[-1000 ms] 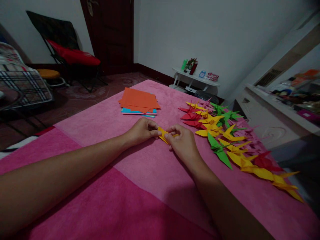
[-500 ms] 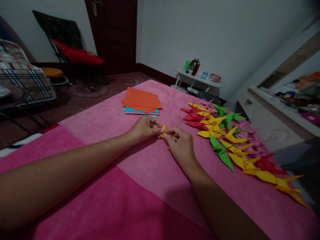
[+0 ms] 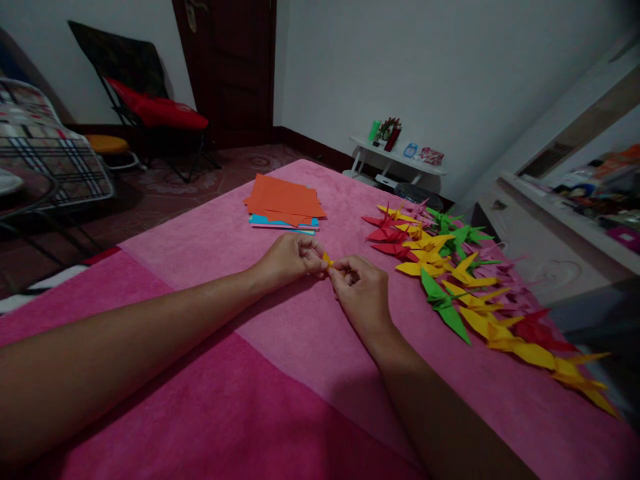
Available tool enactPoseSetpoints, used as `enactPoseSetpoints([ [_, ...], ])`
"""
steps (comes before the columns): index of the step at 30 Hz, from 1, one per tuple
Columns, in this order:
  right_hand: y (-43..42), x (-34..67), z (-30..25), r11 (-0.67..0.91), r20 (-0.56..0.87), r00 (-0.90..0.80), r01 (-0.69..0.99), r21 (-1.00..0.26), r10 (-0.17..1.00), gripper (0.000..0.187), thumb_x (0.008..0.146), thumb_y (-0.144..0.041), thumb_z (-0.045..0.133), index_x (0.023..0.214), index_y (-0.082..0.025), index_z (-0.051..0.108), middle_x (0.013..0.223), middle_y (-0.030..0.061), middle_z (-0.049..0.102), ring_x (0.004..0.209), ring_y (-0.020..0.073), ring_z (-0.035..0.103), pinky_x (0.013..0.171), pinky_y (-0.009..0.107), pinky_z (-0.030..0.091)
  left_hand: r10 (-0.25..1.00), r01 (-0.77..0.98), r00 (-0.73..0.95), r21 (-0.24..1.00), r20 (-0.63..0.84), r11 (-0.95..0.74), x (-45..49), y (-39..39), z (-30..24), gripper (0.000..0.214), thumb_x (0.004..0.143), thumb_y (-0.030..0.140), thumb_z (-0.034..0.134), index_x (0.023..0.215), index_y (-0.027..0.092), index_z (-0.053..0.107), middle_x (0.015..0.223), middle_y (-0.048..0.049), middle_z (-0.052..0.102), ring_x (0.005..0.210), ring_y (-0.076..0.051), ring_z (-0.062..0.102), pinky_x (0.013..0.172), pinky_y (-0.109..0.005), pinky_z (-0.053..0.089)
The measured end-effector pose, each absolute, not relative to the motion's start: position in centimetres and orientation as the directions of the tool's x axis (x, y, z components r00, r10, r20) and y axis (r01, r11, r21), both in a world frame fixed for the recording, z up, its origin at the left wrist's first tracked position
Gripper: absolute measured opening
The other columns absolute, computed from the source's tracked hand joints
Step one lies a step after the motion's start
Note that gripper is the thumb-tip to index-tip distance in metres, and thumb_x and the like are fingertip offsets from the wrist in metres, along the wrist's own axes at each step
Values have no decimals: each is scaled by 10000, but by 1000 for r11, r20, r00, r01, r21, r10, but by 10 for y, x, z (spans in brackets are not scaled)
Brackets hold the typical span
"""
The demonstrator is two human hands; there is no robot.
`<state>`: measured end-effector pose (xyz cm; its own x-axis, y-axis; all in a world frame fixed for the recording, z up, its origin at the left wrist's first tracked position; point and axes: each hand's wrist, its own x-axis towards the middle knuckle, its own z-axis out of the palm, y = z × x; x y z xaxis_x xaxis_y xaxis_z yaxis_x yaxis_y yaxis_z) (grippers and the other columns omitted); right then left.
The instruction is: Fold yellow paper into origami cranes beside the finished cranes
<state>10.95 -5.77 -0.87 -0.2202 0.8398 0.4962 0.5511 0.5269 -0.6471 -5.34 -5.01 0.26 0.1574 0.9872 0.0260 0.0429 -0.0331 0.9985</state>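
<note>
My left hand [image 3: 290, 260] and my right hand [image 3: 361, 291] meet over the pink cloth [image 3: 280, 373], both pinched on a small folded yellow paper [image 3: 327, 259]. Only a tip of the paper shows between the fingers. A stack of orange sheets [image 3: 284, 200] with blue ones beneath lies farther away. To the right runs a row of several folded paper cranes [image 3: 450, 273] in red, yellow, green and pink.
A folding chair with a red cushion [image 3: 155, 110] stands by a dark door at the back left. A small white shelf [image 3: 397, 160] with small items sits against the wall. A counter with clutter [image 3: 575, 200] runs along the right.
The yellow paper has been folded smaller and raised slightly; less of it shows between my fingers. Both hands stayed close together in the same spot.
</note>
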Motion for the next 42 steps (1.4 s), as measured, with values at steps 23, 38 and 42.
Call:
enactPoseSetpoints([
  [23,-59,111,-7,610,536,-309,528,-591,786,181,826,-119,569,826,-200,731,773,36,688,707,154,633,658,254,470,986,61,144,993,89,-99,-51,-54,0,219,639,11,606,828,122,606,549,31,647,511,-105,625,504,-179,451],
  [38,-53,114,-8,506,406,-303,544,-669,862,146,784,-166,604,839,-175,738,767,40,709,651,152,634,591,254,497,957,125,289,989,39,-78,-62,-45,-1,81,771,176,666,741,101,673,661,-42,707,605,-114,667,598,-203,512],
  [42,-51,115,-6,283,192,-235,458,-843,953,175,787,-211,562,838,-154,719,708,26,693,487,131,619,433,224,494,952,129,307,990,14,-57,-65,-40,-4,127,801,210,655,742,100,680,666,-58,716,620,-125,684,622,-219,529],
])
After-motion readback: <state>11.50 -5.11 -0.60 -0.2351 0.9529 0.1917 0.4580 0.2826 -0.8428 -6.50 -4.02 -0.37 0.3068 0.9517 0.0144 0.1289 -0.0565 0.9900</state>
